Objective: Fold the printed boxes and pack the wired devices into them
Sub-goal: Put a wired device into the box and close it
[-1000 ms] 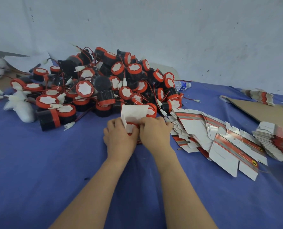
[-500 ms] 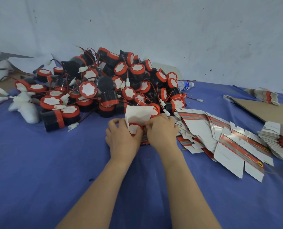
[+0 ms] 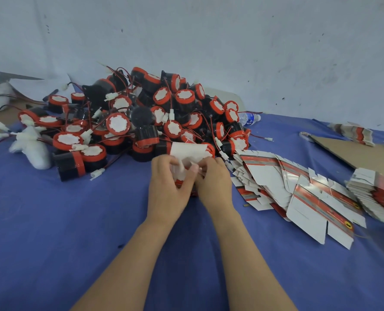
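**Folding one printed box with both hands**

Far to the left of the left hand, a white soft lump (image 3: 32,151) lies on the blue cloth (image 3: 51,221). Between it and the hands, reaching just beyond the fingers, is the big pile of wired devices (image 3: 141,115): black round bodies with red rims, white faces and thin wires with white plugs.

The left hand (image 3: 167,191) is curled round the left side of a printed box (image 3: 186,151), with the thumb pressing on a white flap. The box sits on the cloth directly between the two hands. Its white flap is raised toward the pile, and a little red print shows low between the palms. Whether a device is inside, I cannot tell.

The right hand (image 3: 216,187) pinches the right side of the same box; its fingers are blurred. Beyond this hand, at the edge of the pile, lies a water bottle (image 3: 248,117). Just right of the hand the flat boxes (image 3: 298,191) are spread like a fan. Further right is a stack of flat boxes (image 3: 377,198), and beyond it a brown cardboard sheet (image 3: 355,153).
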`<control>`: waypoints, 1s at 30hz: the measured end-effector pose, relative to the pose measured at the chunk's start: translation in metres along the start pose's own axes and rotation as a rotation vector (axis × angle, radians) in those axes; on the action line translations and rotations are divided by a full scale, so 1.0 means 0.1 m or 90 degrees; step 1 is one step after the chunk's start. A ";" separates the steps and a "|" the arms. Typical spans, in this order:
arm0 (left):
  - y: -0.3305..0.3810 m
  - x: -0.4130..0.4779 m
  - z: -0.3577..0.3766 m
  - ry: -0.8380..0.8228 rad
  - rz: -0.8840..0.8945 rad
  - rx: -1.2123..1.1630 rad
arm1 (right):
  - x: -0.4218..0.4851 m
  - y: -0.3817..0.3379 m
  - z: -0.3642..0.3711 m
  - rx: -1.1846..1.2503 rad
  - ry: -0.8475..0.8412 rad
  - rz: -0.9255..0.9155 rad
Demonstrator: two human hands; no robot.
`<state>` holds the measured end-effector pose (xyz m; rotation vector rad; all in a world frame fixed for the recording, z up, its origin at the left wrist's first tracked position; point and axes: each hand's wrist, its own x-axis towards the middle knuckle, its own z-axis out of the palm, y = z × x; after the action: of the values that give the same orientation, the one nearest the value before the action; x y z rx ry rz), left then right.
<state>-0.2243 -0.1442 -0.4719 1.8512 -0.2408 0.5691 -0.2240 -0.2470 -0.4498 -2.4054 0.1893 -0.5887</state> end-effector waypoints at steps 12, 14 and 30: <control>-0.08 0.12 -0.10 -0.120 -0.087 -0.105 | -0.04 0.23 -0.08 0.269 -0.092 0.016; -0.08 0.13 -0.11 -0.125 -0.117 -0.137 | -0.05 0.25 -0.12 0.247 -0.133 -0.038; -0.14 0.11 -0.11 -0.144 0.014 0.036 | -0.04 0.32 -0.15 0.259 -0.125 -0.001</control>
<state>-0.2119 -0.1278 -0.4749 1.9709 -0.3989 0.3832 -0.2338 -0.2797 -0.4605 -2.0495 -0.0178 -0.3483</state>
